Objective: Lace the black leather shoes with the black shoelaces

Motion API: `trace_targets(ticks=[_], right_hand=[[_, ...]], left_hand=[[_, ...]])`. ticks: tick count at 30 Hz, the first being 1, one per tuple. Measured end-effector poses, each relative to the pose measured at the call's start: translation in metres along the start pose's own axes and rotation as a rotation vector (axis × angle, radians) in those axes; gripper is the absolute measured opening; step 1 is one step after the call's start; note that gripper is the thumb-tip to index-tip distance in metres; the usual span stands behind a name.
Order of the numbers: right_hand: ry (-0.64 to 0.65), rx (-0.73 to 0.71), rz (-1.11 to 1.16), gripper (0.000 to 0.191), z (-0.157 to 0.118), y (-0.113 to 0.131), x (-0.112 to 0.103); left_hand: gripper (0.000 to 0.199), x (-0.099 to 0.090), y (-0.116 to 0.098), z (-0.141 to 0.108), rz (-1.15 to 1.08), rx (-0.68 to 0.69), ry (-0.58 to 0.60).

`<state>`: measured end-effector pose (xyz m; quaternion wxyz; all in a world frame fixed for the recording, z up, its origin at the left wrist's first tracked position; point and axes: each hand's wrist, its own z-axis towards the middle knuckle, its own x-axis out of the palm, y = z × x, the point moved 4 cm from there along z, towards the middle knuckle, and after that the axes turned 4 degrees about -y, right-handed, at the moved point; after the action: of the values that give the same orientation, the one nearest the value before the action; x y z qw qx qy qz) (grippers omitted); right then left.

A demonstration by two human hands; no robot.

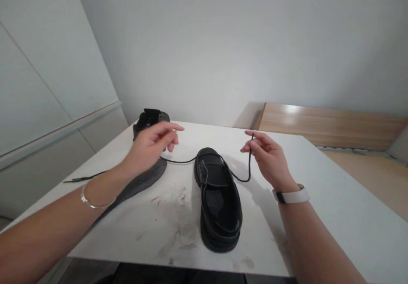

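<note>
A black slip-on shoe [219, 203] stands on the white table with its toe pointing away from me. A thin black shoelace [178, 161] runs across its toe, then sags and rises to my right hand [266, 154]. That hand is closed, pinching the lace near its end between thumb and fingers. My left hand [153, 144] hovers left of the shoe, index finger stretched out and the others loosely curled; no hold on the lace shows. Behind it is another black shoe-like item [149, 116], partly hidden. A dark grey, sole-shaped piece [149, 178] lies below my left forearm.
The white table [178, 241] has brownish smudges near its front edge. Another part of the lace, with its tips [73, 180], lies at the left. A wood-grain board [318, 122] stands behind the right side, against the grey wall [223, 54]. White panels [41, 71] are at the left.
</note>
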<state>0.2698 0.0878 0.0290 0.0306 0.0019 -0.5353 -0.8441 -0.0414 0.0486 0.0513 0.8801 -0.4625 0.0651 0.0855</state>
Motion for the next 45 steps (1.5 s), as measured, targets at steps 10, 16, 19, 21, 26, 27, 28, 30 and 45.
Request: trace_targets(ticks=[10,16,19,21,26,27,28,30,45], right_hand=[[0.21,-0.042,-0.513,0.022,-0.02,-0.012,0.022],[0.347,-0.094,-0.668,0.014,-0.025,-0.009,0.022],[0.383,-0.114,-0.678,0.012,-0.027,-0.006,0.024],[0.378,-0.126,-0.666,0.012,-0.027,-0.006,0.026],[0.365,-0.179,-0.686,0.011,-0.029,-0.006,0.031],[0.365,-0.192,-0.697,0.012,-0.03,-0.005,0.032],[0.366,-0.204,-0.707,0.013,-0.03,-0.004,0.033],[0.362,-0.224,-0.72,0.013,-0.031,-0.003,0.034],[0.359,-0.208,-0.728,0.011,-0.031,-0.004,0.034]], left_hand=[[0.015,0.041,0.016,-0.032,0.301,-0.131,0.235],[0.012,0.05,0.02,-0.032,0.379,-0.027,0.301],[0.012,0.052,0.019,-0.031,0.425,0.016,0.31],[0.013,0.052,0.018,-0.031,0.465,0.04,0.316],[0.012,0.053,0.019,-0.031,0.473,0.02,0.302],[0.011,0.053,0.018,-0.031,0.459,0.005,0.297],[0.01,0.053,0.018,-0.031,0.446,-0.01,0.294],[0.01,0.053,0.017,-0.031,0.426,-0.038,0.287],[0.01,0.053,0.021,-0.032,0.409,-0.08,0.214]])
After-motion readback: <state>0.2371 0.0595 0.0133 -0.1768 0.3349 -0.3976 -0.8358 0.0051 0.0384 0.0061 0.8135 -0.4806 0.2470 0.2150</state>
